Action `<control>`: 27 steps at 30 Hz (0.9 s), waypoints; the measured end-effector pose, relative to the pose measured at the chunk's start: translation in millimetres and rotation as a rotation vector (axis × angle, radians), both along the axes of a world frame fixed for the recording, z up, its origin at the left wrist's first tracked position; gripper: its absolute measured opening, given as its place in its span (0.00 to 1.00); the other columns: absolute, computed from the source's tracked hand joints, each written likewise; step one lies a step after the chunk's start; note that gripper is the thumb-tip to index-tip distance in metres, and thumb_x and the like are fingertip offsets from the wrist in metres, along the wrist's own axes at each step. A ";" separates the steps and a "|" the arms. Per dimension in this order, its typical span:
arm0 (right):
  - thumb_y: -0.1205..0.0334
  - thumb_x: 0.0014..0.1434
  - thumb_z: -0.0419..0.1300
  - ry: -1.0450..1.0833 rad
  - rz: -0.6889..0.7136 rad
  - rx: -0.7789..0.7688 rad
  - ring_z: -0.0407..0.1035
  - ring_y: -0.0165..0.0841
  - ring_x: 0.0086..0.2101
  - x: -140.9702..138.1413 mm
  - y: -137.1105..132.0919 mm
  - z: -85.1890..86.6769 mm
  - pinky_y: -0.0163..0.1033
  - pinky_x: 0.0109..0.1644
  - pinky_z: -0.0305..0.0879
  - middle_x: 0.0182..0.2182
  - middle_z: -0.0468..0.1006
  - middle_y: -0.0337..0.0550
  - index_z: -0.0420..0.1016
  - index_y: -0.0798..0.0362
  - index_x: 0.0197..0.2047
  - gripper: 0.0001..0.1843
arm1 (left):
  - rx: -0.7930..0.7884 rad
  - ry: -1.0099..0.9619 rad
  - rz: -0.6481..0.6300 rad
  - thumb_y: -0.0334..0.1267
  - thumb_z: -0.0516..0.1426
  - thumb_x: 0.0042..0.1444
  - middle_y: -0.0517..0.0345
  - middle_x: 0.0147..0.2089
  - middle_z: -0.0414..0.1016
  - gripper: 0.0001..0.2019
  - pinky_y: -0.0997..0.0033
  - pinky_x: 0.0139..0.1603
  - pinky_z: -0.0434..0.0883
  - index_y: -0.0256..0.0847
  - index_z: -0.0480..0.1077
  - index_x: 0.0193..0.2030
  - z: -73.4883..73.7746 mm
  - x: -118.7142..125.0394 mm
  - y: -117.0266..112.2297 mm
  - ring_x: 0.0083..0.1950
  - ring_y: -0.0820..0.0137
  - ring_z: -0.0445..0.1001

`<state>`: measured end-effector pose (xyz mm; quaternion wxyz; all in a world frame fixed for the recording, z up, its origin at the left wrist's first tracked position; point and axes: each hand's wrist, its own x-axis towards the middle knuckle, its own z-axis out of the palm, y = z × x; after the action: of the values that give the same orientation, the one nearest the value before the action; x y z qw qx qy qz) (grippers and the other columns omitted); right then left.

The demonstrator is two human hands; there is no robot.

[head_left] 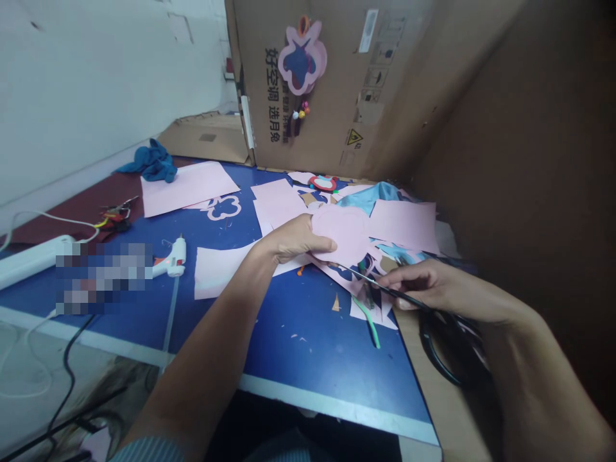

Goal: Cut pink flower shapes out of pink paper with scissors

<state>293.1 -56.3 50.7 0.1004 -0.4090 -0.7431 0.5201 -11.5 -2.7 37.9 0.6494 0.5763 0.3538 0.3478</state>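
Note:
My left hand point(301, 237) is closed on a pink paper piece point(344, 231) with a wavy outline, the thumb lying over its lower left part. Black-handled scissors point(436, 340) are in my right hand point(428, 285). Their blades point left and reach the lower edge of the pink piece; whether they are parted I cannot tell. Below and behind the hands lie pink paper sheets point(404, 224) and scraps. A green strip point(370, 324) rests on the blue table point(308, 359) under the scissors.
On the left are a white glue gun point(176, 256), a power strip point(33, 263), pliers point(115, 215) and a blue cloth point(151, 160). A pink flower-shaped ornament point(302, 61) hangs on the upright cardboard point(332, 135) at the back. Brown cardboard point(529, 160) stands at the right.

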 end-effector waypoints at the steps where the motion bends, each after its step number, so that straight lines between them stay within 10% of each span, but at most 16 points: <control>1: 0.44 0.64 0.69 0.000 0.000 0.003 0.74 0.36 0.39 0.0 -0.1 0.0 0.37 0.44 0.70 0.40 0.84 0.42 0.88 0.45 0.51 0.18 | -0.002 0.001 -0.003 0.32 0.69 0.39 0.50 0.37 0.80 0.14 0.64 0.39 0.77 0.33 0.77 0.36 -0.2 -0.2 0.3 0.36 0.67 0.77; 27: 0.43 0.61 0.71 0.006 -0.017 -0.056 0.74 0.38 0.38 -0.7 -0.1 -2.8 0.37 0.42 0.71 0.41 0.84 0.44 0.88 0.48 0.53 0.23 | -0.045 -0.011 0.005 0.29 0.68 0.40 0.48 0.35 0.80 0.14 0.66 0.34 0.78 0.31 0.77 0.37 2.2 -0.5 -2.4 0.33 0.66 0.79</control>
<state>292.4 -56.4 48.0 0.0955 -0.4163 -0.7244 0.5411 -11.9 -5.0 40.1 0.6633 0.5587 0.3595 0.3445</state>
